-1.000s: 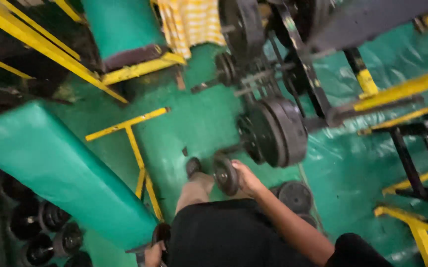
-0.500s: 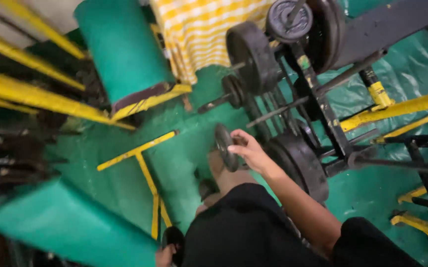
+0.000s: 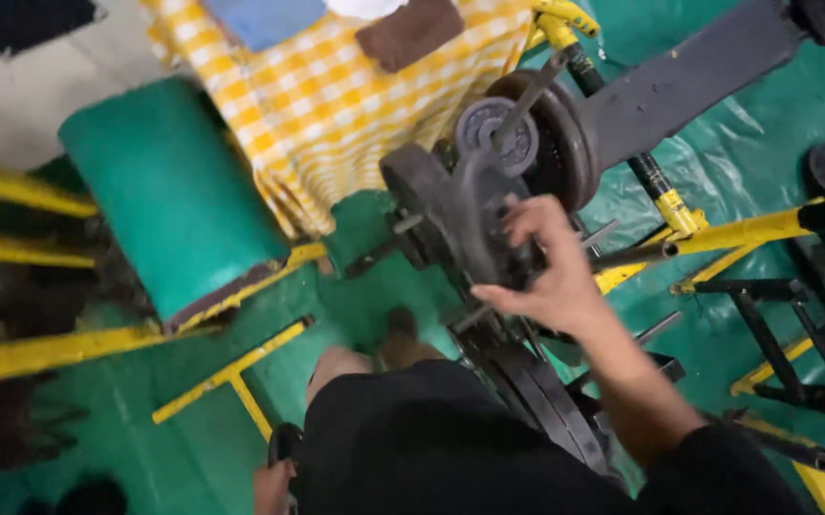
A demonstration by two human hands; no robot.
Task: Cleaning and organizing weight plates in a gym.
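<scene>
right hand (image 3: 551, 272) is gripping a dark weight plate (image 3: 477, 221) by its rim, holding it up against the plate rack (image 3: 527, 372), which is holding more plates on its pegs. left hand (image 3: 272, 484) is closing around another small plate (image 3: 285, 442) low beside the hip. a checked cloth (image 3: 336, 105) is lying beyond.

Packages, labels, signs, screens: none legible or identifiable in view. No box, bag, wrapper, sticker, placard or display shows near the yellow-and-white checked cloth (image 3: 336, 105), taken as landmark, nor on the flat items lying on top of it, nor below or to either side of it.
</scene>
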